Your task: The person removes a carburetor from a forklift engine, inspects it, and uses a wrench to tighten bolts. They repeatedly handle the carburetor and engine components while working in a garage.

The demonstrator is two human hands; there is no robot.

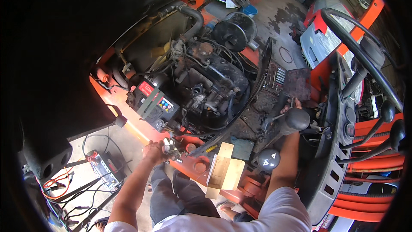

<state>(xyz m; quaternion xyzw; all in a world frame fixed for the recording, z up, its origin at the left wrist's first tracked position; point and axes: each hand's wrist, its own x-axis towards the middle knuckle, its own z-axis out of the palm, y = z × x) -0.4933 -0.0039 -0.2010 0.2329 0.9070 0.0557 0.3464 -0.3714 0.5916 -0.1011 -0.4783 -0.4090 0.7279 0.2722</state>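
Observation:
My left hand is closed round a small silver cast-metal engine part, which looks like a carburetor, above the orange body edge. Beyond it sits a battery with a red-and-black case and a strap across it. The exposed engine lies in the open bay. My right hand reaches over the floor plate beside a tool set with a row of sockets. Its fingers are bent together, partly hidden by a black lever knob; what they hold is too small to tell.
An open cardboard box rests on the orange body near me. To the right rise the steering wheel and control levers. A round black air cleaner housing stands behind the engine. Cables and a charger-like device lie at left.

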